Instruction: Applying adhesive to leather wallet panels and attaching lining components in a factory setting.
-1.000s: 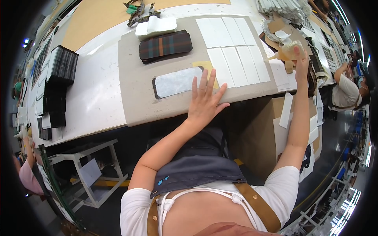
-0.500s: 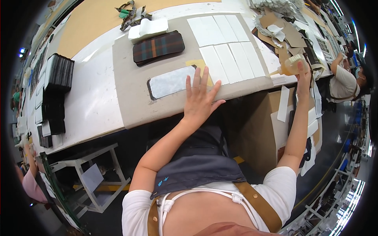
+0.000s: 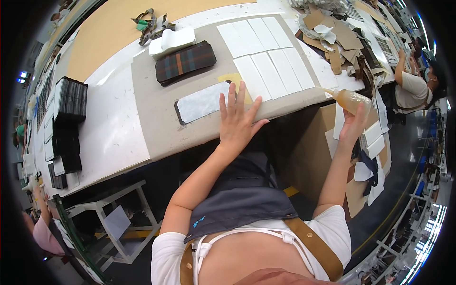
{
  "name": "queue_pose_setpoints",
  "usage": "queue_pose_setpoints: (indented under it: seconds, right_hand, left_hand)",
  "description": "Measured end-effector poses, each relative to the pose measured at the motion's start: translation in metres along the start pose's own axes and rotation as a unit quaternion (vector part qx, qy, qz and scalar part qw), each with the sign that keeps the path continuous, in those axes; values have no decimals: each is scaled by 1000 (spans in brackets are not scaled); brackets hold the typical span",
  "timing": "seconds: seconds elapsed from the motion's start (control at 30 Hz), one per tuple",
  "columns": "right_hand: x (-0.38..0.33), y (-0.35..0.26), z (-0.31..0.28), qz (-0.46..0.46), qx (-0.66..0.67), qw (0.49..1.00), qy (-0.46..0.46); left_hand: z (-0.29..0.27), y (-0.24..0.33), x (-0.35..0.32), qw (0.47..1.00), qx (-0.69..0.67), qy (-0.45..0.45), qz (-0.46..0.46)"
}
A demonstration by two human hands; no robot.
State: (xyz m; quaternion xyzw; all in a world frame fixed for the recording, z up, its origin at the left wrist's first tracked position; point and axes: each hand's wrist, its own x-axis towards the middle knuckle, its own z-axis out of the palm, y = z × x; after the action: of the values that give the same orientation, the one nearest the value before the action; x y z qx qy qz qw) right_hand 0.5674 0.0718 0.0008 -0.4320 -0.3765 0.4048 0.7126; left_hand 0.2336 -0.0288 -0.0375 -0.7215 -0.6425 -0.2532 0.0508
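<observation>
The grey mat (image 3: 159,135) lies along the near edge of the tabletop (image 3: 111,130), whose white surface stretches left of the mat toward a black stack (image 3: 72,102). Near the mat's front edge lies a pale panel (image 3: 200,104); the left hand (image 3: 236,126), fingers spread and gripping nothing, reaches over its right end. Off the mat's right front corner, the right hand (image 3: 354,122) curls round a squeeze bottle (image 3: 350,100) of amber liquid, its nozzle pointing toward the mat.

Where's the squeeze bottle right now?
In the head view, the squeeze bottle is right of centre, held in the right hand, its nozzle pointing left toward the grey mat.
</observation>
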Motion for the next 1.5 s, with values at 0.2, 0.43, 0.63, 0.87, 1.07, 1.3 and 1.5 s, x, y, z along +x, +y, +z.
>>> queue_pose_setpoints:
  seconds: [0.2, 0.43, 0.63, 0.87, 1.07, 1.3, 1.5]
  right_hand:
    - [-12, 21, -1, -72, -65, 992, 79]
    - [-16, 28, 3, -95, -126, 983, 93]
    - [-30, 29, 11, -88, -145, 983, 71]
    - [-47, 29, 26, -79, -107, 990, 56]
    - [-61, 32, 31, -95, -140, 984, 55]
    - [-80, 36, 45, -96, -106, 989, 30]
    - [-96, 37, 57, -83, -107, 991, 12]
  left_hand:
    - [-1, 0, 0, 1000, 6, -2, 3]
    - [-2, 1, 1, 1000, 9, 0, 4]
    - [-1, 1, 1, 1000, 8, 0, 3]
    - [0, 0, 1, 1000, 7, 3, 2]
    - [-1, 0, 0, 1000, 7, 2, 2]
    - [0, -1, 0, 1000, -2, 0, 1]
    - [-1, -1, 0, 1000, -2, 2, -1]
